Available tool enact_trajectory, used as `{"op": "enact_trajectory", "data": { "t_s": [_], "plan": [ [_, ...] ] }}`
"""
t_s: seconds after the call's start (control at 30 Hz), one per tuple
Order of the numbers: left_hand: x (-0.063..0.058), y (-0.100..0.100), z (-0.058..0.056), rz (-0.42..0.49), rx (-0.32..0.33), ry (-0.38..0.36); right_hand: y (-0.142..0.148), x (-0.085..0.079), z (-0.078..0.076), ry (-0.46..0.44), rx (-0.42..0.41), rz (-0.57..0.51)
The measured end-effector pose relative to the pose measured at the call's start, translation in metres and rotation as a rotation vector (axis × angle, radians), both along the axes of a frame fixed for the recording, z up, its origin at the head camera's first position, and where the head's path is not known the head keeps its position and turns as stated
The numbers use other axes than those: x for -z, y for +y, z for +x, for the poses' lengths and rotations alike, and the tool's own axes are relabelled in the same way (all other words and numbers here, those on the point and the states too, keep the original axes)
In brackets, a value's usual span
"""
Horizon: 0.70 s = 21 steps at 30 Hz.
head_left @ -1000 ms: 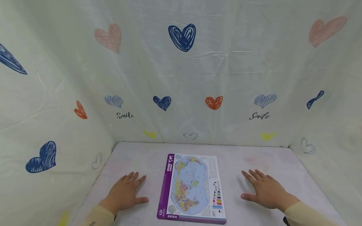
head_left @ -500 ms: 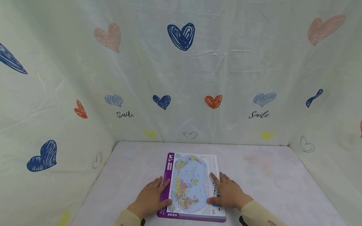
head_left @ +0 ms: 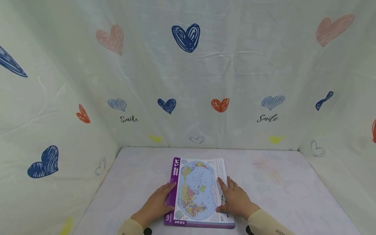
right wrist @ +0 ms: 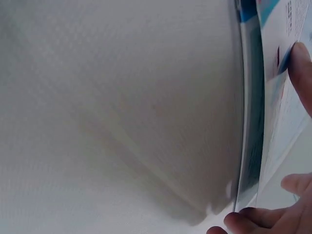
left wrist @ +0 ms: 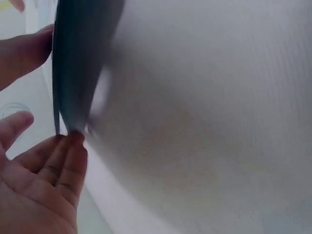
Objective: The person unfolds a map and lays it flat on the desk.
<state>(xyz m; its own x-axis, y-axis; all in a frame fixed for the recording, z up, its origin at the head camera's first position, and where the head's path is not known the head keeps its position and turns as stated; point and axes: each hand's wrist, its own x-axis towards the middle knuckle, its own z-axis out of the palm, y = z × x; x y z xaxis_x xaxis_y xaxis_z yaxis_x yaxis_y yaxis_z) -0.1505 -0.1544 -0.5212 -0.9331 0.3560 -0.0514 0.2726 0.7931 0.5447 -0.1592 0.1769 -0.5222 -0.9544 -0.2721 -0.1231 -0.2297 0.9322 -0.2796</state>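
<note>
A pale curtain [head_left: 194, 78] printed with hearts encloses a whitish table [head_left: 264, 176]; near the middle of its near part lies the map board [head_left: 199, 179], flat and in about the same place as a second ago; the hands are what has changed, for they then rested on the table well apart from the board, one on either side, and now both are at its side edges.

The right hand [head_left: 237, 201] grips the right edge, its thumb [right wrist: 302, 73] on the upper face and other fingertips bent in at the rim; the left hand [head_left: 155, 203] grips the left edge likewise; its thumb [left wrist: 24, 56] reached past the purple strip [head_left: 171, 197] half a second ago and now ends on it.
</note>
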Motion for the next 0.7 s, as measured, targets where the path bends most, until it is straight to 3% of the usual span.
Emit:
{"op": "enact_trajectory", "data": {
  "t_s": [0.17, 0.4, 0.7],
  "plan": [
    [-0.0047, 0.0019, -0.0015, 0.175, -0.037, -0.052, -0.0032, 0.0038, 0.0007, 0.07, 0.019, -0.008],
    [-0.0092, 0.0052, -0.004, 0.313, -0.055, -0.166, -0.0074, 0.0055, 0.0024, 0.139, 0.031, -0.163],
    [-0.0112, 0.0042, -0.0016, 0.375, -0.033, -0.288, -0.0037, 0.0033, -0.0023, 0.018, 0.115, -0.299]
  ]
}}
